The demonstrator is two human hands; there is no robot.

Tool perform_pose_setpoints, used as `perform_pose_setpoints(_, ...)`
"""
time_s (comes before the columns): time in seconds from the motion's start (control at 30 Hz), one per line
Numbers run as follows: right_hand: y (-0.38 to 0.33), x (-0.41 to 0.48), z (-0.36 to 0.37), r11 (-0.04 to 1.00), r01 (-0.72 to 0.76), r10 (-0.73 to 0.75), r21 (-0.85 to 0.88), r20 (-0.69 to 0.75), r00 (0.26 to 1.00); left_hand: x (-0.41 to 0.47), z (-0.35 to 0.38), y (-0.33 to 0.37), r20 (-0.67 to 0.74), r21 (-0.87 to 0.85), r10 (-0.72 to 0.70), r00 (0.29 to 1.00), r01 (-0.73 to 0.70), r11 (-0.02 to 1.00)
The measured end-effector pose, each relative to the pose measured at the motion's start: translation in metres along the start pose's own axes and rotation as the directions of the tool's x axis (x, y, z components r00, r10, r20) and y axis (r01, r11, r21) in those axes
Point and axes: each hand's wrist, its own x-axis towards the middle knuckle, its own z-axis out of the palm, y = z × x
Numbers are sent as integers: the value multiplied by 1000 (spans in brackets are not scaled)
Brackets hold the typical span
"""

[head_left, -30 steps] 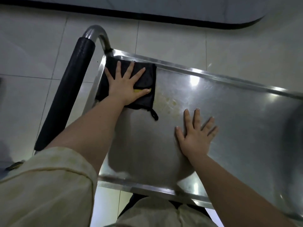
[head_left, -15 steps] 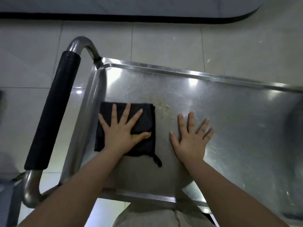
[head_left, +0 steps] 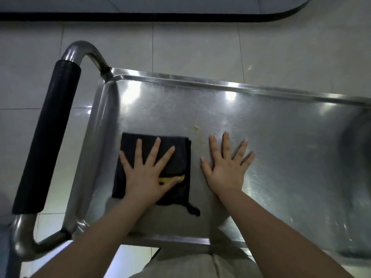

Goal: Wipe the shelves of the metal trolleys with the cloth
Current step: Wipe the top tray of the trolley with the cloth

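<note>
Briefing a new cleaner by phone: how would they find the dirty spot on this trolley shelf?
On the steel trolley shelf, the left hand presses a black cloth; the right hand lies flat beside it. Just beyond the gap between them is a small yellowish stain, the metal's only coloured mark.

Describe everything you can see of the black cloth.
The black cloth, folded roughly square, lies flat on the steel shelf near its handle end. The left hand presses on it with spread fingers. A yellow patch shows by the thumb; a small loop trails from its near right corner.
</note>
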Motion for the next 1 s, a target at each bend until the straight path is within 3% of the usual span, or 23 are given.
perform_pose_setpoints(0.13, -2, -5, -8, 1000, 11, -11, 0, 37, 999, -59, 17, 9, 41, 25, -21, 999, 20, 1000)
perform_pose_setpoints(0.43, 47, 78, -45, 999, 3, -3, -35, 2, 1000, -51, 12, 18, 61, 52, -70, 996, 67, 996)
perform_pose_setpoints(0.53, 49, 77, -37, 999, 33, -33, -6, -51, 998, -31, 7, 29, 23, 20, -74, 997, 74, 997)
perform_pose_setpoints(0.67, 50, 79, -32, 1000, 31, -31, -3, -83, 996, 59, -9, 49, -4, 20, 31, 1000, -31, 999)
perform_pose_setpoints(0.83, 53, 80, -28, 999, 35, -37, -14, -117, 992, 186, -35, 72, 24, 12, -28, 999, 28, 1000)
perform_pose_setpoints(1.0, 52, 82, -29, 999, 34, -31, 25, -102, 994, 122, -19, 73, -15, -17, 13, 1000, -14, 1000)
